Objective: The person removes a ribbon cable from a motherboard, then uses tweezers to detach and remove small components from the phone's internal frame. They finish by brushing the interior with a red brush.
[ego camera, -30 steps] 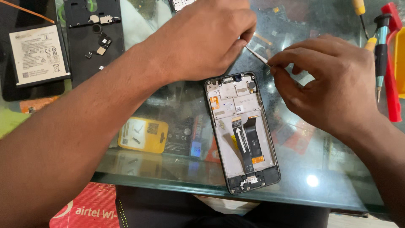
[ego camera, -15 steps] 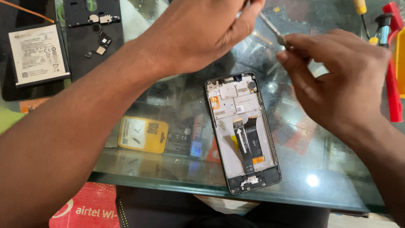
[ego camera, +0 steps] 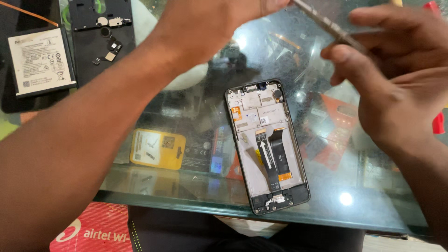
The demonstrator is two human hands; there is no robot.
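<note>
An opened phone [ego camera: 266, 144] lies face down on the glass table top [ego camera: 354, 205], its circuit board, black flex cables and bottom connector exposed. Both hands are raised above it, near the top of the view. My right hand [ego camera: 396, 84] pinches thin metal tweezers [ego camera: 326, 25] that slant up to the left. My left hand [ego camera: 219, 18] reaches in from the left, its arm crossing the table, and its fingertips meet the tweezers' tip at the top edge. The frame cuts off those fingers, so whether they hold anything is hidden.
A white-labelled battery [ego camera: 41, 60] and a black back cover [ego camera: 100, 37] with small loose parts lie at the far left. Under the glass sit a yellow packet [ego camera: 157, 148] and other packets. Red tool handles [ego camera: 438, 122] lie at the right edge.
Both hands have risen from just above the phone's top end toward the top of the view, carrying the tweezers up. The phone has not moved.
</note>
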